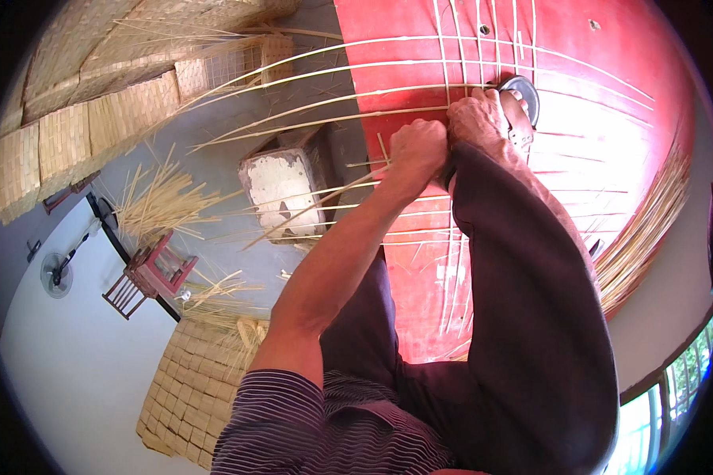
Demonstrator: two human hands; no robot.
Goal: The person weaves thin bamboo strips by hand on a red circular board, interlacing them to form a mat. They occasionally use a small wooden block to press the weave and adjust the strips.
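Thin pale bamboo strips (408, 91) cross in a loose, open grid over a red board (404, 24). My left hand (421, 145) is closed in a fist above the board, close to the ends of some strips; what it grips is hidden. Just to its right, my right hand (480, 119) bends its fingers down at the grid, closed on something that its own back covers. Beside the right hand, my foot in a brown sandal (518, 123) with a dark sole stands on the strips. My raised knee, in dark trousers (531, 261), fills the space between my forearms.
A worn, whitish box-like stool (273, 186) stands left of the board. Loose strips (162, 202) lie on the grey floor near a small wooden chair (157, 271). Woven mats (79, 150) rise at upper left. A strip bundle (650, 229) lies along the board's right edge.
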